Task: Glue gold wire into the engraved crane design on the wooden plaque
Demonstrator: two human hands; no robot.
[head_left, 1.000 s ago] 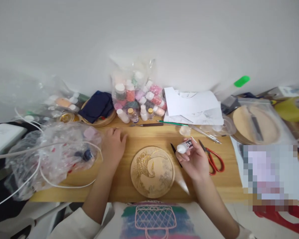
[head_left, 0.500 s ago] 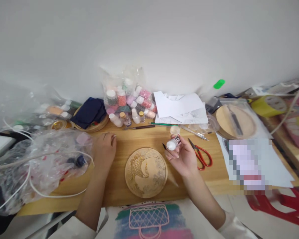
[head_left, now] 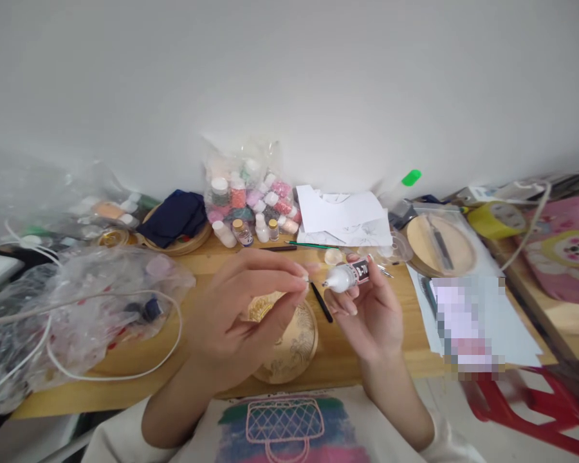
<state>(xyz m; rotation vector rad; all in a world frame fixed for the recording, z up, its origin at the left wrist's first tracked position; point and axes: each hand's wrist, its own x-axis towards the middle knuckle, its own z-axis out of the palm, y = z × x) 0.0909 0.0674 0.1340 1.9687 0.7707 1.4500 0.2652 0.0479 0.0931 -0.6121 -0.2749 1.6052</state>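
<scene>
Our left hand (head_left: 241, 315) has come up from the left part of the tabletop (head_left: 96, 395) and is now over the round board (head_left: 292, 360), close to the bottle (head_left: 343, 278). Its fingertips are together in a pinch; what they hold, if anything, is too small to tell. We think the step in hand is work at the bottle's tip, with the two hands near but apart. The next move calls for a firm hold on the bottle and a slow left hand.

Nearest the near edge, in the middle, lies the one round board with a bird on it, partly hidden. Above it, to the right, our right hand (head_left: 381, 315) has its fingers clamped on the one bottle, tilted with its tip to the left. One black stick (head_left: 321, 302) lies just beside the board.

Farther back we count one small dish (head_left: 334, 257), one green stick (head_left: 313, 244) and one brown stick (head_left: 280, 249). Near the far edge stand four little bottles (head_left: 262, 227), two with gold lids. Behind them is one clear bag of jars (head_left: 238, 193), too mixed up to count. Papers (head_left: 342, 222) lie to its right, and one blue cloth (head_left: 174, 217) is near the far left corner.
</scene>
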